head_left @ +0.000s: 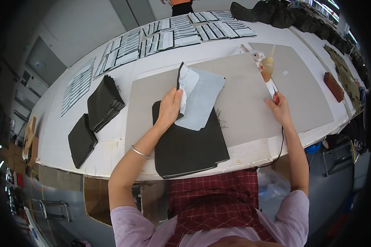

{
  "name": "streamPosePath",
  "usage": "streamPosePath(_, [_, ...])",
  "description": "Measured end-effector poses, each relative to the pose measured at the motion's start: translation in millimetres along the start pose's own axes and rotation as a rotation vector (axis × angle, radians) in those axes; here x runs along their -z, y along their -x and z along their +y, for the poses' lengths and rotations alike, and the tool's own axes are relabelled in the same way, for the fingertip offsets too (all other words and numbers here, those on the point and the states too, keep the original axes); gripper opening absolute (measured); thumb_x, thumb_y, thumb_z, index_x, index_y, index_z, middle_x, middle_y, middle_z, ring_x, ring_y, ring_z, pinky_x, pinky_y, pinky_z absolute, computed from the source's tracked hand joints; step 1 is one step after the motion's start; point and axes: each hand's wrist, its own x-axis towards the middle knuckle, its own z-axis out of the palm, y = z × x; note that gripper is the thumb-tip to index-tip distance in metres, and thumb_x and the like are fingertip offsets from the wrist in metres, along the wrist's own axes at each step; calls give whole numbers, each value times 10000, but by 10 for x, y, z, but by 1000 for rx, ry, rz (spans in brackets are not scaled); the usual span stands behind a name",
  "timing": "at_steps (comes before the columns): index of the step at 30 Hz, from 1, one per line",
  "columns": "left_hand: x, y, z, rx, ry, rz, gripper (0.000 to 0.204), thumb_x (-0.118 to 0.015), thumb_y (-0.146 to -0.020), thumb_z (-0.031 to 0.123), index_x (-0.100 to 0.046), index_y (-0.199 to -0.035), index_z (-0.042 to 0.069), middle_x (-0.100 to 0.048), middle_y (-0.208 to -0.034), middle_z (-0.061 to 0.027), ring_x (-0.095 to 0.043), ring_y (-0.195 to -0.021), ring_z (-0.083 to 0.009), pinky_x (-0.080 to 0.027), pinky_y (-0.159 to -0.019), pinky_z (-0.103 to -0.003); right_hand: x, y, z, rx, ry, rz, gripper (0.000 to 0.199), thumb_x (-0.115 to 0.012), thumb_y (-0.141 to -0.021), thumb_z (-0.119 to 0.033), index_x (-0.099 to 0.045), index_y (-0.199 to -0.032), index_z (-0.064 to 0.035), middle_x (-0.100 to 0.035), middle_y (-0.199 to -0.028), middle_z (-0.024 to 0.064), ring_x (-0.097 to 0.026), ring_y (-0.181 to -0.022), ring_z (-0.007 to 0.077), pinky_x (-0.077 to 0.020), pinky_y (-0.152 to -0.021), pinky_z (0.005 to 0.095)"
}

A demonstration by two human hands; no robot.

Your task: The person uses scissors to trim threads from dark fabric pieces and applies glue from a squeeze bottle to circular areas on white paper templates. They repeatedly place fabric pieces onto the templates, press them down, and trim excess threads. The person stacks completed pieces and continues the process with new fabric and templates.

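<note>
My left hand [170, 108] is closed on the folded edge of a fabric panel [204, 99], dark on one side and pale blue on the other, with a white strip along the fold. The panel is lifted at a tilt over a stack of black fabric pieces [191, 146] at the table's front edge. To the right, my right hand [279, 108] grips a small red-handled tool [276, 98] with a thin metal tip; its exact kind is hard to make out. Just beyond the tip stands a glue bottle [267, 69] with amber liquid and a pointed nozzle.
Grey boards [239, 86] lie on the white table [111, 148]. Two more stacks of black pieces [105, 103] sit at the left. Rows of black-and-white strip panels [160, 41] cover the far side. A brown pouch [333, 87] lies far right; a person [181, 7] stands behind.
</note>
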Motion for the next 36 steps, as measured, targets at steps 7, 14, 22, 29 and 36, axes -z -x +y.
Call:
streamPosePath(7, [8,540,311,40,82,-129,422,-433,-1067,353,-464,-885,-26,-517,-798,-248,-515,-776,-403,-417,-742,-457,20,-21,78,-26,8,-11,376,-751,-842,-133,-393,-736,-98,-348,-671,-47,-331,-625,86,-317,-537,284])
streamPosePath(14, [85,1262,671,-20,182,-28,378,-442,-1070,305,-539,-938,-35,-557,-855,-224,-553,-853,-376,-441,-785,-432,60,-29,94,-56,-51,-48,385,-748,-841,-139,-380,-731,-113,-358,-676,-61,-339,-627,66,-308,-539,266])
streamPosePath(22, [1227,1313,-400,496,216,153,559,-460,-1069,367,-471,-1415,-73,-572,-1373,-181,-520,-1258,-213,-359,-1099,-317,176,94,7,-132,-116,-78,390,-727,-869,-150,-359,-744,-151,-351,-687,-77,-311,-639,43,-273,-557,229])
streamPosePath(29, [1267,1022,-562,458,348,70,632,-475,-1063,393,-412,-1472,-84,-538,-1432,-166,-467,-1333,-203,-319,-1130,-287,45,-59,159,-66,-189,-81,381,-702,-901,-141,-352,-752,-148,-348,-703,-82,-298,-645,41,-265,-563,220])
streamPosePath(36, [1184,841,-707,271,-93,234,440,-508,-1040,375,-639,-1201,-12,-604,-1301,-236,-509,-1287,-349,-349,-1097,-354,32,-34,62,-61,-138,-54,386,-692,-911,-146,-344,-745,-142,-342,-696,-78,-294,-642,45,-261,-556,231])
